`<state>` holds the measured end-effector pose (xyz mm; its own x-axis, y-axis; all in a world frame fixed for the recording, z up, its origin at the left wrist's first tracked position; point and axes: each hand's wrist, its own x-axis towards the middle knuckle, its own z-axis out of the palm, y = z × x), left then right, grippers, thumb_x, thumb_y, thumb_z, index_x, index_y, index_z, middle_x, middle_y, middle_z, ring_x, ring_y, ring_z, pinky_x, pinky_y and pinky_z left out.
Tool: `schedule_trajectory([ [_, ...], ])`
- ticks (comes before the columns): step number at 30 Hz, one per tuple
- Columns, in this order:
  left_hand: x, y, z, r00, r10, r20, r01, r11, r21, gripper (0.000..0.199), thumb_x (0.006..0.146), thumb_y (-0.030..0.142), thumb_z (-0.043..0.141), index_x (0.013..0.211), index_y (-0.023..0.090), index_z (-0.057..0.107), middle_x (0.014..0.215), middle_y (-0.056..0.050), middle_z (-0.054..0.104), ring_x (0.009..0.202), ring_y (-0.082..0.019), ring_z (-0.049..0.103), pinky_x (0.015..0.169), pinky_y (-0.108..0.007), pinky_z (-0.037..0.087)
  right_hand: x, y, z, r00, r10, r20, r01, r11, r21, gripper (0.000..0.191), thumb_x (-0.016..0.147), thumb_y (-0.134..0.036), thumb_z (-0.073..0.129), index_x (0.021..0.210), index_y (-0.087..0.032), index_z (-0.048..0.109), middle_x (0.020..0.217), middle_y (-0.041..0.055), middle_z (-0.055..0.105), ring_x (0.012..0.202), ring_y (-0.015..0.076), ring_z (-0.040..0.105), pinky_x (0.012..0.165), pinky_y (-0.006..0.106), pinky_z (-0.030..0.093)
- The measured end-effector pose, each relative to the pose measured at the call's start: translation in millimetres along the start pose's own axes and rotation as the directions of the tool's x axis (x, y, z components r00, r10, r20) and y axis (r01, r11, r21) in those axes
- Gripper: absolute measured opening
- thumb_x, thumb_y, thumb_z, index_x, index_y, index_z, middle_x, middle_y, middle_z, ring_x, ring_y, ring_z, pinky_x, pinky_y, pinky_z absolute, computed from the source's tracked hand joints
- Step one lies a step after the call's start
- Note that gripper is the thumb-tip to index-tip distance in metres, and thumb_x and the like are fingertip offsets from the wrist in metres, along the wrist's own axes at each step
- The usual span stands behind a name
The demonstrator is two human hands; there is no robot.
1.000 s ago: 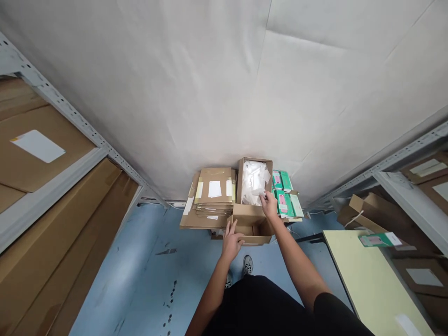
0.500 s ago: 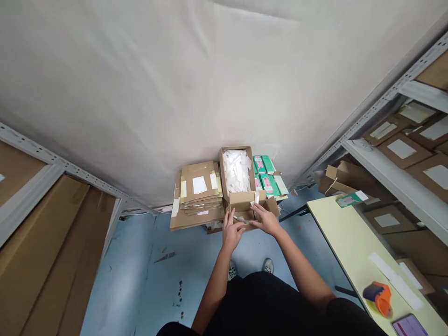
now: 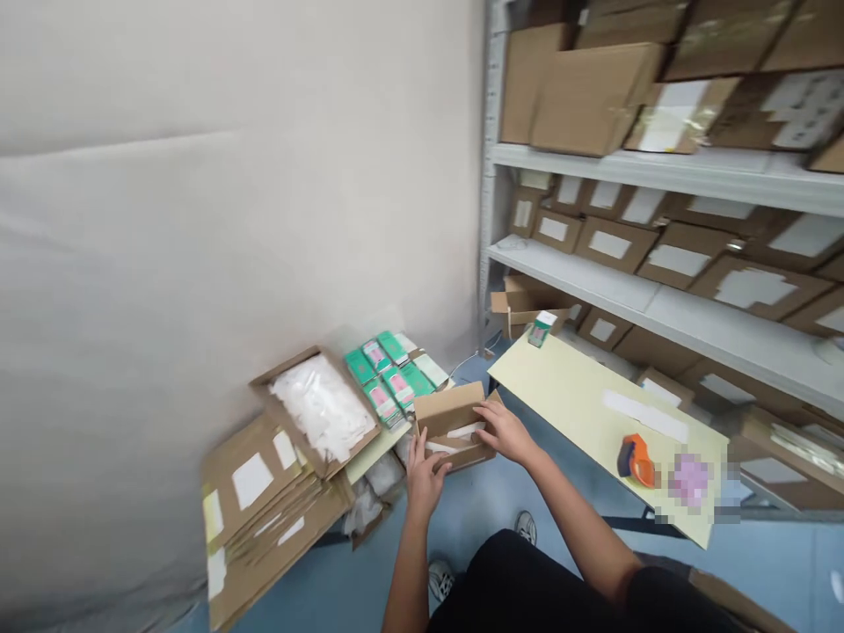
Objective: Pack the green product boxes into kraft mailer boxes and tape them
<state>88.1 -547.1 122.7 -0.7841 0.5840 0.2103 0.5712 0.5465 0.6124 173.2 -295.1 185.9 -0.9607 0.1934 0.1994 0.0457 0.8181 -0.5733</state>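
Between my hands is a small open cardboard box [image 3: 448, 406] with white strips [image 3: 465, 431] inside. My left hand [image 3: 425, 479] is at the box's near left corner, fingers over the edge and thumb along the near wall. At the right end, my right hand [image 3: 506, 432] grips the wall, its fingers reaching inside. To the left of this box lies a larger carton [image 3: 264, 380] filled with white packets [image 3: 323, 406]. Green boxes with pink labels [image 3: 396, 382] stand in rows behind the small box.
Flattened cardboard [image 3: 243, 519] is stacked at the left. On the right, a pale yellow table [image 3: 560, 387] holds an orange tape dispenser [image 3: 639, 460], a white strip and a green box [image 3: 542, 329]. Metal shelves [image 3: 633, 281] with cartons stand behind it.
The view has swung to the right, towards the yellow table and shelves. The small box, still between my hands, is now away from the white-packet carton. The strip standing by my right hand now lies inside.
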Motion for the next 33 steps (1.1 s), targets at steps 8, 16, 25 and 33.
schedule_trajectory([
  [8,84,98,112.5,0.959,0.168,0.227,-0.156,0.985,-0.07,0.021,0.089,0.015,0.064,0.101,0.023,0.079,0.169,-0.007,0.033,0.159,-0.039,0.02,0.121,-0.063,0.035,-72,153,-90,0.933,0.275,-0.232,-0.281,0.96,0.007,0.054,0.092,-0.029,0.064,0.145,-0.025,0.056,0.156,0.013,0.051,0.146,0.0316,0.045,0.121,0.053,0.04],
  [16,165,186,210.5,0.793,0.397,0.462,-0.349,0.918,-0.19,0.023,0.087,0.014,0.068,0.105,0.024,0.079,0.174,-0.003,0.022,0.161,-0.035,0.015,0.125,-0.059,0.031,-140,242,-141,0.756,0.519,-0.4,-0.521,0.846,0.113,0.055,0.095,-0.037,0.06,0.149,-0.027,0.053,0.158,0.0112,0.048,0.147,0.0302,0.044,0.122,0.051,0.04],
  [25,270,209,317.7,0.609,0.519,0.6,-0.385,0.855,-0.349,0.022,0.078,0.01,0.074,0.095,0.022,0.082,0.173,-0.003,0.022,0.161,-0.034,0.014,0.129,-0.059,0.023,-115,293,-132,0.618,0.645,-0.451,-0.619,0.752,0.227,0.057,0.092,-0.035,0.061,0.149,-0.028,0.054,0.16,0.0101,0.047,0.149,0.0312,0.043,0.122,0.052,0.039],
  [33,346,187,389.9,0.543,0.484,0.686,-0.261,0.874,-0.409,0.023,0.063,0.008,0.08,0.082,0.021,0.081,0.172,-0.003,0.025,0.158,-0.04,0.023,0.125,-0.058,0.034,-29,342,-114,0.531,0.744,-0.405,-0.66,0.663,0.354,0.059,0.083,-0.028,0.068,0.142,-0.022,0.061,0.153,0.0134,0.055,0.147,0.0319,0.046,0.123,0.052,0.038],
])
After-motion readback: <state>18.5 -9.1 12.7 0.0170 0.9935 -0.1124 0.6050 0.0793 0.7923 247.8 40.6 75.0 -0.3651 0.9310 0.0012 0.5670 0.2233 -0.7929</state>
